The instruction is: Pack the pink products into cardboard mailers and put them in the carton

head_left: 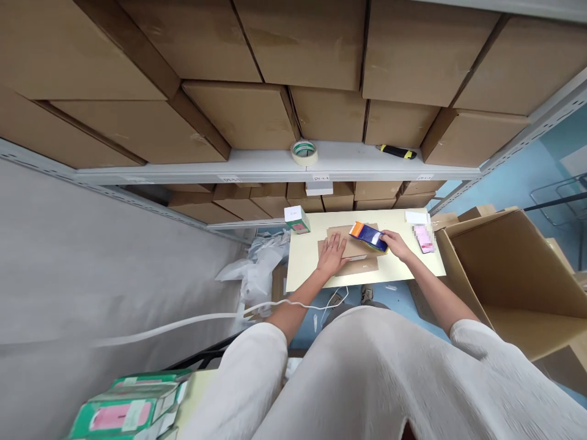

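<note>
My left hand (333, 254) lies with fingers spread on a flattened brown cardboard piece (352, 244) on the pale yellow table (305, 260). In my right hand (393, 242) is the right end of a dark blue packet with an orange end (368, 235). The packet is held tilted above the cardboard; I cannot make out its contents. A small green and white box (297, 219) stands at the table's back left. To the right of my right hand lies a phone with a pink screen (424, 238), partly blurred.
Shelves of cardboard boxes (328, 113) rise behind the table. A tape roll (304, 153) and a yellow-black utility knife (397, 151) rest on the shelf edge. A large open carton (463, 287) stands at right. A white cable (293, 302) crosses before the table; plastic wrap (259, 272) lies at left.
</note>
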`<action>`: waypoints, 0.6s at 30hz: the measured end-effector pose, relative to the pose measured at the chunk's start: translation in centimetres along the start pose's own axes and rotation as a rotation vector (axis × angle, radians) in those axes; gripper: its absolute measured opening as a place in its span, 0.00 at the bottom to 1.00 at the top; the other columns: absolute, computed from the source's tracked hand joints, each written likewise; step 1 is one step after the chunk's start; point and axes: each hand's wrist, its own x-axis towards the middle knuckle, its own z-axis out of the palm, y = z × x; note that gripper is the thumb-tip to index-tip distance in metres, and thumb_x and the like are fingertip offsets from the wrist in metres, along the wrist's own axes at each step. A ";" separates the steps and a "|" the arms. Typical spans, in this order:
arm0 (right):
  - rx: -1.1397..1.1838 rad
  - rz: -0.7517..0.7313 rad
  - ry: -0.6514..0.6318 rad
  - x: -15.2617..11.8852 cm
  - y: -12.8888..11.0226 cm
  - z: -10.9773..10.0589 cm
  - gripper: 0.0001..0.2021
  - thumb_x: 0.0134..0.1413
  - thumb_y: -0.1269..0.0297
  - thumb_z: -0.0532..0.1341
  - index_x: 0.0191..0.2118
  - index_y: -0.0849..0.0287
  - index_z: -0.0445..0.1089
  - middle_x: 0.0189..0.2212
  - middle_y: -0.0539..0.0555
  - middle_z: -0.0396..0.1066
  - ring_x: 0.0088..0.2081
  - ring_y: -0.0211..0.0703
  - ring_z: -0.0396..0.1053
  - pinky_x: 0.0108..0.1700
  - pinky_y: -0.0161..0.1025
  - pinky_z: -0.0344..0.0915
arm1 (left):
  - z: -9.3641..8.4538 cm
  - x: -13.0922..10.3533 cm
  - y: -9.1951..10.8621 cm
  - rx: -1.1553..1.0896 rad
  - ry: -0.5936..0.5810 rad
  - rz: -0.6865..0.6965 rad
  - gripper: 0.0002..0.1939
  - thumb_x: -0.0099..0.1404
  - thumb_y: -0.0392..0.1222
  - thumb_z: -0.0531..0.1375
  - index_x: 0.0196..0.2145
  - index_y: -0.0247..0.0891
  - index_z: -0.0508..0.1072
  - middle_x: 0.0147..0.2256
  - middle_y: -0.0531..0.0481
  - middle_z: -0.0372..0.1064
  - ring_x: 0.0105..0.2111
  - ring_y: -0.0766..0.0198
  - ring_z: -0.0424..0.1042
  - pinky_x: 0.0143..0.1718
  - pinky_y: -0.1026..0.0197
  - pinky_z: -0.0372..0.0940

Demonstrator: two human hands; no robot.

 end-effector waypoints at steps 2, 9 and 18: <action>0.014 0.001 0.016 0.1 0.1 -0.7 0.16 0.49 0.47 0.59 0.33 0.55 0.72 0.31 0.51 0.71 0.38 0.48 0.66 0.42 0.41 0.63 | 0.1 0.9 0.2 -0.014 0.009 0.012 0.45 0.75 0.57 0.60 0.79 0.34 0.52 0.79 0.29 0.39 0.80 0.40 0.38 0.78 0.34 0.37; -0.010 -0.055 -0.114 1.6 -0.5 -1.9 0.16 0.48 0.49 0.61 0.33 0.56 0.76 0.33 0.51 0.74 0.38 0.47 0.67 0.44 0.42 0.63 | -0.5 1.8 -0.9 -0.019 -0.019 0.055 0.45 0.74 0.55 0.62 0.79 0.33 0.53 0.80 0.30 0.38 0.80 0.41 0.37 0.78 0.34 0.37; -0.289 -0.062 -0.185 2.6 -0.4 -3.6 0.12 0.59 0.51 0.58 0.35 0.53 0.72 0.35 0.52 0.76 0.38 0.50 0.70 0.43 0.44 0.66 | -0.2 1.8 -0.8 -0.029 -0.019 0.048 0.46 0.74 0.55 0.61 0.79 0.33 0.51 0.80 0.30 0.37 0.80 0.40 0.36 0.78 0.33 0.36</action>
